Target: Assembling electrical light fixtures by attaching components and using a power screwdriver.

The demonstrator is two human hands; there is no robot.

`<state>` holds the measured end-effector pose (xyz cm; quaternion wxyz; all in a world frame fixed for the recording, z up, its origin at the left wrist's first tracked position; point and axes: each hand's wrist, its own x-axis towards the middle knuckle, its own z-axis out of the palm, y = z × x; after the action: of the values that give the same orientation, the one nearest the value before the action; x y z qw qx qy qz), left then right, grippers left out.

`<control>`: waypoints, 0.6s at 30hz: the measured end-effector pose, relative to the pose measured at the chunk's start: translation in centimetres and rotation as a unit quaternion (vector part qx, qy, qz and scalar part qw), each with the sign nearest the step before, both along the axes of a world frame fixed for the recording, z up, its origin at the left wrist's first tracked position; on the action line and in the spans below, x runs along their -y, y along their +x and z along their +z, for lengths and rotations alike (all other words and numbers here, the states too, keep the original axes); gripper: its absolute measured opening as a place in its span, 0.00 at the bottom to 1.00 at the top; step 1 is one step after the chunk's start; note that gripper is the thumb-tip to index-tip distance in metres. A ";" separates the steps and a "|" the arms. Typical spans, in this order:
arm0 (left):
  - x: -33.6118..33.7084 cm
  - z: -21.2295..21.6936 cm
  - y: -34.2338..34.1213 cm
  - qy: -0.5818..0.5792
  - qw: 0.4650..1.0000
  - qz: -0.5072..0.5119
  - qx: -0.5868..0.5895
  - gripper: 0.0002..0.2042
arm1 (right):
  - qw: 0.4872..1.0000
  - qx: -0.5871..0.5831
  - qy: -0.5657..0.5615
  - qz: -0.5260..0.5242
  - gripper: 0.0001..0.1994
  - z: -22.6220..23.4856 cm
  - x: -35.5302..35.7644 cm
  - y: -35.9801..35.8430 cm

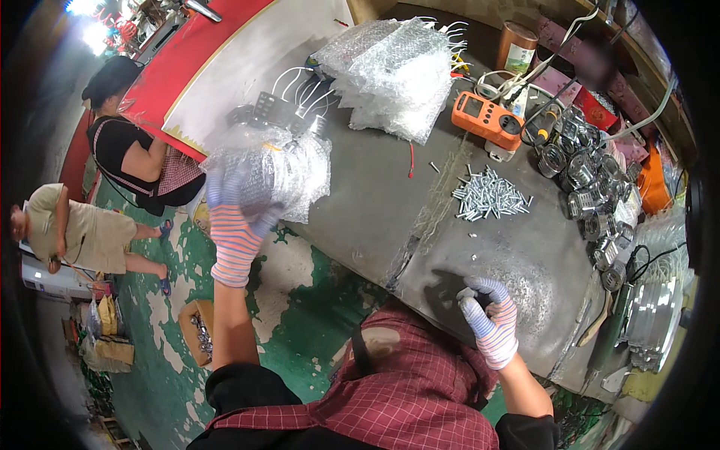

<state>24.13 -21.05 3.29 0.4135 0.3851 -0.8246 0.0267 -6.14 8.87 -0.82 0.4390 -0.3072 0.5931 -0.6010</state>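
Observation:
My left hand [236,232], in a striped knit glove, is at the near left edge of a pile of bubble-wrap bags [300,176]. Its fingers lie along the wrap and its thumb stands at the lower edge, gripping a bag; the fingertips are blurred. White wires and metal fittings [276,109] stick out beyond this pile. Over the near part of the grey table [360,195], my right hand [493,322], gloved alike, has thumb and forefinger curled together in a pinch. Anything between those tips is too small to make out.
Screws [491,193] lie heaped mid-table. Behind them are an orange meter [487,120] and more bubble-wrapped packs [397,75]. Metal lamp-holder-like parts [581,169] line the right side. A box [196,330] sits on the floor; two people [131,142] are at left.

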 end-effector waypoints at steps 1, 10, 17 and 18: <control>0.0 -0.4 -0.1 0.019 0.996 0.017 0.082 0.39 | 1.000 -0.005 0.002 -0.002 0.17 0.0 0.2 0.1; 0.9 -5.2 2.2 -0.042 0.998 0.042 0.021 0.53 | 0.997 -0.043 -0.012 0.063 0.16 0.2 4.5 1.7; 2.4 -10.4 2.9 0.068 0.975 -0.050 -0.203 0.51 | 0.905 -0.335 -0.124 0.230 0.48 4.1 19.7 5.7; 2.2 -9.5 2.1 0.096 0.971 -0.077 -0.207 0.50 | 0.903 -0.337 -0.159 0.213 0.49 3.8 22.0 6.6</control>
<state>26.28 -23.26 -6.19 0.5372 0.3551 -0.7472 -0.1644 0.44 -13.08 2.99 0.2758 -0.6761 0.5224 -0.4404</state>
